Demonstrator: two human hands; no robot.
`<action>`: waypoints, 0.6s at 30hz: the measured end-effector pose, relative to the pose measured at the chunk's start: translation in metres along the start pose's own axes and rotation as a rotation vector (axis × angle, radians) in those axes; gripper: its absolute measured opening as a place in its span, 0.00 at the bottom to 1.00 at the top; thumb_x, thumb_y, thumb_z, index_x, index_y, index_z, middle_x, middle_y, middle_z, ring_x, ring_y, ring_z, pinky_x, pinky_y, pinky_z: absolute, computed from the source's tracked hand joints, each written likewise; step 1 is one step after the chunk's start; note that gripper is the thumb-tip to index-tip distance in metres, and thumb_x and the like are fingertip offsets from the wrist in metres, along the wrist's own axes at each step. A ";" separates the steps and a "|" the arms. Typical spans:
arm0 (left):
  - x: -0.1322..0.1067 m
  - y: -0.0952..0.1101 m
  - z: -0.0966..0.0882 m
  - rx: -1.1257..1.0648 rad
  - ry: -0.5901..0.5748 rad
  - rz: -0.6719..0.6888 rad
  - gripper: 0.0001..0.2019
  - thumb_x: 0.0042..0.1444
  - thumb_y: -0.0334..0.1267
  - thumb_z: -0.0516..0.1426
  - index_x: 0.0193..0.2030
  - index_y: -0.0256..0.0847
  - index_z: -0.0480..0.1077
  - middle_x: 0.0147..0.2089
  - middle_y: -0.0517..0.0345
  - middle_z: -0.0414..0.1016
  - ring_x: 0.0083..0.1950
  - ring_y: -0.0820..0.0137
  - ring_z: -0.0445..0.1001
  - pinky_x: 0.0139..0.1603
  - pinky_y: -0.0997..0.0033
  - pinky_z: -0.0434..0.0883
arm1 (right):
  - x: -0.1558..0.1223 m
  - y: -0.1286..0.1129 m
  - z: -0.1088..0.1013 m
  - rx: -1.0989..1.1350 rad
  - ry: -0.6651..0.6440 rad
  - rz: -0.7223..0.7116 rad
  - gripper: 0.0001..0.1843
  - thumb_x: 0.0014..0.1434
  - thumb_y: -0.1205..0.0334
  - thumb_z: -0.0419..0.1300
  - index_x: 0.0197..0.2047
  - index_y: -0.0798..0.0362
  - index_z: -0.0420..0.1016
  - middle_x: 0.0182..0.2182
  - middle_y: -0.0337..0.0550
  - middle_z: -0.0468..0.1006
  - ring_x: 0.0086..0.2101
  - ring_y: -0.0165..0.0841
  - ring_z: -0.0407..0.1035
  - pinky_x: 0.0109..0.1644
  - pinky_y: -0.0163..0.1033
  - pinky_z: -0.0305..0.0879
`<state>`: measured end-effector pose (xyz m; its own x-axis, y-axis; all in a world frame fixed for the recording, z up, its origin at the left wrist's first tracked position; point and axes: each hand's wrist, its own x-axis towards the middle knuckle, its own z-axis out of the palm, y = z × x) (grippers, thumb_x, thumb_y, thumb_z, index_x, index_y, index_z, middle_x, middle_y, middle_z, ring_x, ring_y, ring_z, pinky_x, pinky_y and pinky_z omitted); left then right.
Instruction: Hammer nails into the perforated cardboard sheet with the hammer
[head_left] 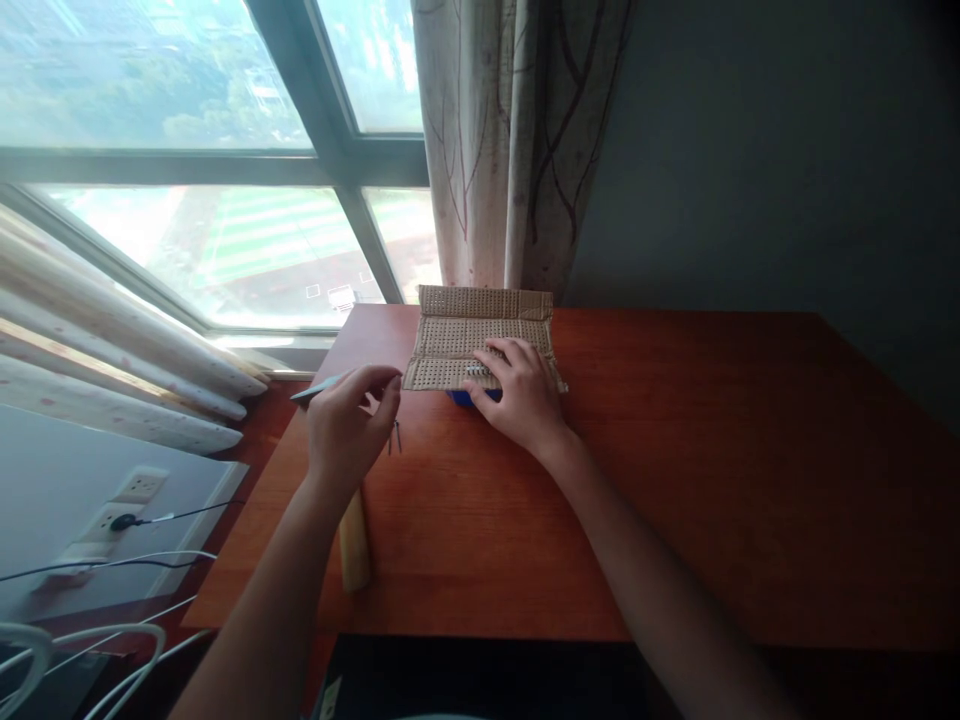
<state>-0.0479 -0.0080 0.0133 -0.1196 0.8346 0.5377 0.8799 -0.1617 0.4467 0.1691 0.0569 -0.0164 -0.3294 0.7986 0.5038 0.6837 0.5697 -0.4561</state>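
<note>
A tan perforated sheet (pixel 442 345), which looks like folded cardboard with rows of small holes, lies over a blue object (pixel 461 397) that is mostly hidden beneath it. My right hand (pixel 523 395) rests on the sheet's front right part, fingers spread and thumb near the front edge. Beside those fingers shows a small whitish ribbed piece (pixel 478 370). Just off the sheet's left front corner, my left hand (pixel 349 425) is closed in a pinch; what sits between its fingertips is too small to make out. Thin metal pins (pixel 394 437), perhaps nails, are close to it.
A wooden handle (pixel 355 545) lies on the reddish wooden table (pixel 712 480), partly behind my left forearm. Past my left hand, a grey flat object (pixel 311 390) sticks out. Curtains (pixel 480 150) and a window border the far left; cables (pixel 180 515) run beside a wall socket.
</note>
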 end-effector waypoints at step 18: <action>0.048 0.031 0.042 -0.374 -0.116 0.125 0.06 0.62 0.38 0.59 0.37 0.39 0.76 0.37 0.54 0.77 0.39 0.69 0.75 0.41 0.70 0.71 | 0.000 0.000 0.000 0.019 -0.017 0.010 0.22 0.62 0.53 0.60 0.56 0.51 0.78 0.58 0.49 0.74 0.59 0.46 0.62 0.67 0.52 0.58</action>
<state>-0.0072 0.0489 0.0227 0.0492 0.8470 0.5293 0.6538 -0.4280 0.6240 0.1694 0.0569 -0.0170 -0.3335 0.8073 0.4868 0.6744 0.5651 -0.4752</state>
